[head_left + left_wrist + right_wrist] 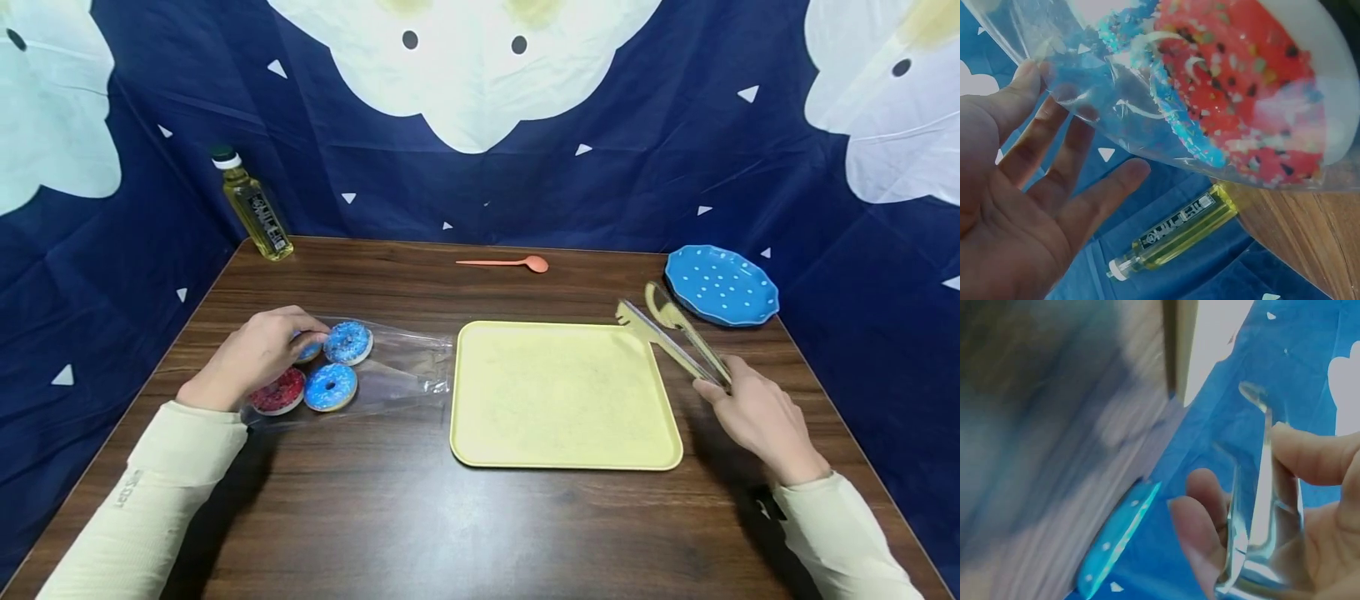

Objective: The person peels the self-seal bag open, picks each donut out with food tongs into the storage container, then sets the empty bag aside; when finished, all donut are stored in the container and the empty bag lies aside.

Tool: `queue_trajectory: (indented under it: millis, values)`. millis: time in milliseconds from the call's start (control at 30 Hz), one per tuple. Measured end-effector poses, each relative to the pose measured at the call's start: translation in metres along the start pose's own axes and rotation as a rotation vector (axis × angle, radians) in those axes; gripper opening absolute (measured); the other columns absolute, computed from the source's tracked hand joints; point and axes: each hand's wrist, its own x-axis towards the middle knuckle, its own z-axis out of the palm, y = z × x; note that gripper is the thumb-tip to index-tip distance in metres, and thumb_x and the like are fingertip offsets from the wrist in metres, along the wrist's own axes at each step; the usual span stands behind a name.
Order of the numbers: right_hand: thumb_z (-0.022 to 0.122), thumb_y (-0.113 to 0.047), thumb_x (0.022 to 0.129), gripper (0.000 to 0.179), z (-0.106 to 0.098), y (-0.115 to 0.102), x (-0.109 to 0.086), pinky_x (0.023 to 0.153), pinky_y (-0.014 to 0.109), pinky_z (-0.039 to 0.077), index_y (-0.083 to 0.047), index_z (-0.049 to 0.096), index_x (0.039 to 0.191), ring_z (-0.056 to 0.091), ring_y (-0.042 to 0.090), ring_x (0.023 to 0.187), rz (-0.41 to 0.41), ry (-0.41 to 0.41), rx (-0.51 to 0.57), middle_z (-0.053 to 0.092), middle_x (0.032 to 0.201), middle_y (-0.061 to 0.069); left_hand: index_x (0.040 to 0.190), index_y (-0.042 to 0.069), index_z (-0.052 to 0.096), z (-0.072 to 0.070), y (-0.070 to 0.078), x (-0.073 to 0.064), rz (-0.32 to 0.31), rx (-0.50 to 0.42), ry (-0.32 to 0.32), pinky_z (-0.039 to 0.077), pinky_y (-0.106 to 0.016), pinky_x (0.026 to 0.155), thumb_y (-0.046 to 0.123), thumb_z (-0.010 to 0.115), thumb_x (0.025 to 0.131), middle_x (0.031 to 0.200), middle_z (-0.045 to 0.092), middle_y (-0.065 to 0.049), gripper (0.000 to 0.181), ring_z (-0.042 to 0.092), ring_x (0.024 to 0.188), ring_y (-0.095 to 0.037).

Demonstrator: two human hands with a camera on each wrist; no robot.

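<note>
A clear plastic bag (405, 371) lies on the left of the table with doughnuts inside. I see a red-topped doughnut (279, 392), a blue-topped doughnut (332, 387), another blue doughnut (348, 342) and a third, mostly hidden under my left hand (255, 354). In the left wrist view my thumb and fingertips pinch the bag's edge, beside the red doughnut (1254, 94). My right hand (761, 417) holds metal tongs (667, 342) by the handle end. Their two arms stand apart with nothing between them, tips over the tray's far right corner.
A yellow tray (566, 400) sits at the middle right, beside the bag's end. Behind are an orange spoon (536, 263) and a blue dotted plate (722, 285) at the back right corner. An oil bottle (257, 208) stands back left. Blue cloth (480, 196) surrounds the table.
</note>
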Motion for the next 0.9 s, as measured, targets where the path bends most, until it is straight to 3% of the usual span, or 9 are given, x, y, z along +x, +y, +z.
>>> queue_trajectory:
  millis: [133,333,533,733,900]
  values:
    - [0.055,-0.045,0.102,0.056,0.002,-0.018,0.007,0.058,0.059,0.045,-0.004,0.048,0.14,0.061,0.049,0.096,-0.067,-0.018,-0.008,0.063,0.114,0.024,0.104,0.0,0.077,-0.001,0.0,0.0,-0.01,-0.006,-0.01,0.056,-0.053,0.08,0.01,0.07,0.095,0.098,0.072,-0.014,0.015,0.068,0.087,-0.029]
    - [0.061,-0.037,0.101,0.053,0.007,-0.048,0.018,0.064,0.064,0.049,-0.004,0.052,0.142,0.062,0.048,0.104,-0.254,0.009,-0.036,0.061,0.127,0.025,0.101,0.0,0.077,-0.002,-0.002,0.001,-0.012,-0.013,-0.003,0.056,-0.052,0.079,0.01,0.07,0.095,0.096,0.072,-0.013,0.014,0.068,0.086,-0.028]
    - [0.07,-0.032,0.096,0.041,0.02,-0.075,0.032,0.046,0.05,0.046,-0.009,0.063,0.129,0.067,0.038,0.072,-0.43,0.082,-0.077,0.071,0.106,0.017,0.1,-0.001,0.077,-0.004,-0.003,0.003,-0.01,-0.016,-0.004,0.056,-0.052,0.078,0.008,0.07,0.095,0.096,0.072,-0.013,0.012,0.069,0.085,-0.029]
    - [0.072,-0.03,0.094,0.03,0.034,-0.101,0.039,0.039,0.041,0.041,-0.014,0.071,0.119,0.066,0.028,0.065,-0.552,0.115,-0.107,0.073,0.089,0.009,0.099,-0.001,0.077,-0.007,-0.001,0.004,0.002,-0.023,0.01,0.057,-0.051,0.077,0.007,0.07,0.095,0.094,0.072,-0.013,0.012,0.069,0.084,-0.029]
    - [0.076,-0.028,0.091,0.021,0.044,-0.12,0.044,0.039,0.038,0.038,-0.015,0.073,0.107,0.055,0.017,0.053,-0.652,0.137,-0.115,0.064,0.072,0.0,0.099,-0.001,0.077,-0.007,0.0,0.004,-0.015,-0.016,0.004,0.056,-0.052,0.079,0.007,0.07,0.095,0.096,0.072,-0.014,0.012,0.07,0.086,-0.031]
